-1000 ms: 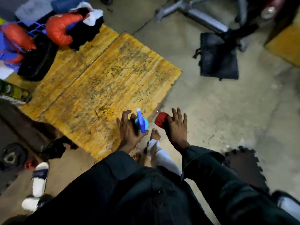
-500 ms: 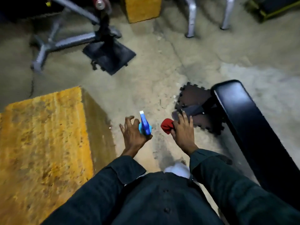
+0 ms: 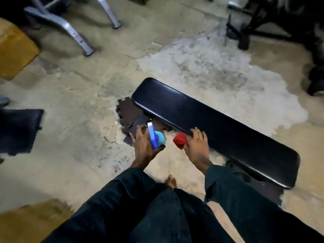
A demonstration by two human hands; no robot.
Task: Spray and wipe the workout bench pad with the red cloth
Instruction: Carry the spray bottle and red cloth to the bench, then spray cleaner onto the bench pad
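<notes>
**Standing at the Bench: Bottle and Cloth in Hand**

Standing on a patchy concrete floor [image 3: 87, 137], a person in dark sleeves faces the black workout bench pad [image 3: 210, 123], which runs diagonally from the centre of view down to the right. Its surface is glossy and carries nothing. A dark interlocking foam tile [image 3: 128, 114] lies on the floor under the pad's near-left end. Grey metal frame legs [image 3: 70, 32] stand at the upper left, and a yellow block [image 3: 15, 50] sits at the left edge.

The left hand [image 3: 142, 146] is closed around a spray bottle [image 3: 155, 137], blue nozzle with white tip pointing up and away, a light blue body behind it. It is held just short of the pad's near edge.

The right hand [image 3: 197, 146] grips the bunched red cloth [image 3: 179, 141] at its thumb side; its fingertips [image 3: 196, 131] overlap the pad's near edge, though contact cannot be confirmed.
</notes>
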